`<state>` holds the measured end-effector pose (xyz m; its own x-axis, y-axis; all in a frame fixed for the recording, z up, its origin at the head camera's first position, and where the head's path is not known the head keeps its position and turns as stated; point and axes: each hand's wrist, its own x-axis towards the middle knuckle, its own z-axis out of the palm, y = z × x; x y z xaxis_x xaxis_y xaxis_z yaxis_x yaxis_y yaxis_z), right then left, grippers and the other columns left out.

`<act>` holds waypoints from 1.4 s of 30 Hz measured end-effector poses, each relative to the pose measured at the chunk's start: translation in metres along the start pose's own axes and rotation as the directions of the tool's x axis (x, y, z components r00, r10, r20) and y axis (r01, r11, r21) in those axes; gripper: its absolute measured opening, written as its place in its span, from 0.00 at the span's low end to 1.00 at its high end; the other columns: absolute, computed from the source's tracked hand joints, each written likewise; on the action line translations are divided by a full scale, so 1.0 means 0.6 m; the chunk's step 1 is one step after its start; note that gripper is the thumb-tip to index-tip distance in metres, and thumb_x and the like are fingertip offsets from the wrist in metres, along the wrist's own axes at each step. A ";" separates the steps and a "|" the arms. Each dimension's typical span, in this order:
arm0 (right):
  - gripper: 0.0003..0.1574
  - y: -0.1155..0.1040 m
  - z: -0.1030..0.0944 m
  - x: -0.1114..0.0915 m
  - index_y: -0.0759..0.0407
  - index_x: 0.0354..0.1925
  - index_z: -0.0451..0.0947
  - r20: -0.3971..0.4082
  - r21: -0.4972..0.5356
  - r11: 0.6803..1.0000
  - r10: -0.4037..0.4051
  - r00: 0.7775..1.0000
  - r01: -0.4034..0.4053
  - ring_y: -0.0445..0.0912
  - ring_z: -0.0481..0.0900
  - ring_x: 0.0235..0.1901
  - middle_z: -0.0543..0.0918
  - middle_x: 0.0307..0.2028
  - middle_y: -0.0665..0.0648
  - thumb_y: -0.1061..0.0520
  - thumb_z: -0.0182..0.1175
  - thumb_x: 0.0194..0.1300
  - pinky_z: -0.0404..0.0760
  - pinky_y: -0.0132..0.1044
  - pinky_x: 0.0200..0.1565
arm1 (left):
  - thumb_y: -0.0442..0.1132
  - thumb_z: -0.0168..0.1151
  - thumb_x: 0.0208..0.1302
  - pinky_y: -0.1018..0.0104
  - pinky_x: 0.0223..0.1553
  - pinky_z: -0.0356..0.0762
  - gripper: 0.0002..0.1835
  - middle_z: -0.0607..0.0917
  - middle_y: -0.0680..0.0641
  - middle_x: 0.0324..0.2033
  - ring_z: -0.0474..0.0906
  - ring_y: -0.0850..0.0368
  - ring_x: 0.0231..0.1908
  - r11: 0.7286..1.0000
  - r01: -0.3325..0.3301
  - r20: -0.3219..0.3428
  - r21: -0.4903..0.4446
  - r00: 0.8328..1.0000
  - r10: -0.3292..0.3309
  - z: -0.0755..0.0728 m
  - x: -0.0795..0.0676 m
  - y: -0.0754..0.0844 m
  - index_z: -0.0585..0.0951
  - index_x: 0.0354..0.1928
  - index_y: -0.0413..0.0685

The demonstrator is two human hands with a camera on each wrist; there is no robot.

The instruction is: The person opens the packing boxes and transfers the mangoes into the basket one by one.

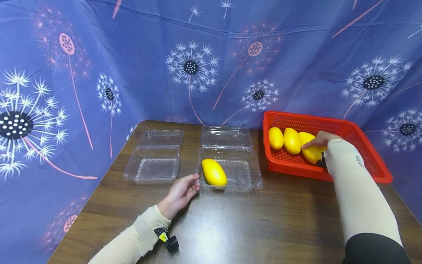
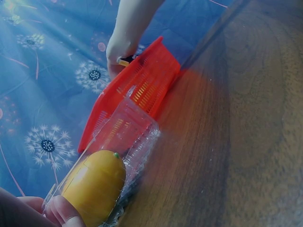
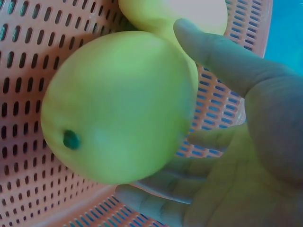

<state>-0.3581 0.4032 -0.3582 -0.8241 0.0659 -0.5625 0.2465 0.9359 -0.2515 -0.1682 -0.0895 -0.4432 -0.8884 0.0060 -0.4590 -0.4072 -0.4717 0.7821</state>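
Observation:
A hinged clear plastic box [image 1: 237, 172] lies open in the middle of the table, with one yellow mango [image 1: 214, 172] in its left half. My left hand [image 1: 184, 192] pinches the near left corner of its rim; in the left wrist view the thumb [image 2: 65, 210] overlaps the plastic beside the mango [image 2: 97, 184]. Over in the red basket [image 1: 329, 176], my right hand [image 1: 324, 141] reaches to a larger-looking mango [image 1: 310, 156]. The right wrist view shows its fingers spread along the side of that mango [image 3: 118, 109], thumb extended, fingertips right at the skin.
Two more mangoes, one at the basket's left end [image 1: 276, 138] and its neighbour [image 1: 292, 141], lie beside the reached one. A second clear plastic box [image 1: 155, 165] lies open with nothing in it, left of the first. A blue dandelion-print cloth [image 1: 148, 73] hangs behind the wooden table [image 1: 263, 227].

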 end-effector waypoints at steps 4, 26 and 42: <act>0.62 -0.006 -0.006 -0.006 0.79 0.56 0.59 -0.030 -0.017 1.000 -0.012 0.999 0.012 0.62 0.68 0.45 0.71 0.41 0.70 0.27 0.63 0.52 0.79 0.51 0.47 | 0.32 0.56 0.66 0.75 0.33 0.77 0.08 0.78 0.53 0.23 0.72 0.63 0.27 1.000 0.000 0.002 -0.005 1.000 0.000 -0.001 0.001 0.000 0.79 0.28 0.47; 0.72 -0.087 -0.030 -0.062 0.80 0.70 0.27 -0.061 -0.003 0.985 -0.175 0.983 0.175 0.77 0.43 0.68 0.39 0.69 0.84 0.39 0.64 0.61 0.48 0.71 0.68 | 0.32 0.56 0.66 0.77 0.31 0.78 0.08 0.78 0.54 0.22 0.73 0.64 0.26 1.000 0.017 0.030 -0.004 0.999 -0.017 -0.001 -0.001 0.002 0.78 0.28 0.48; 0.61 -0.172 0.001 -0.101 0.74 0.72 0.40 -0.187 -0.153 0.945 -0.314 0.931 0.288 0.74 0.54 0.66 0.53 0.68 0.81 0.42 0.63 0.62 0.54 0.70 0.66 | 0.34 0.57 0.66 0.76 0.33 0.77 0.07 0.79 0.54 0.23 0.74 0.64 0.27 0.999 0.041 0.029 0.017 0.999 -0.041 -0.002 -0.002 0.005 0.78 0.29 0.47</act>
<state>-0.3332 0.3023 -0.2986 -0.9398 -0.1677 -0.2978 -0.0823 0.9567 -0.2791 -0.1683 -0.0917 -0.4409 -0.8767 0.0511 -0.4783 -0.4465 -0.4563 0.7697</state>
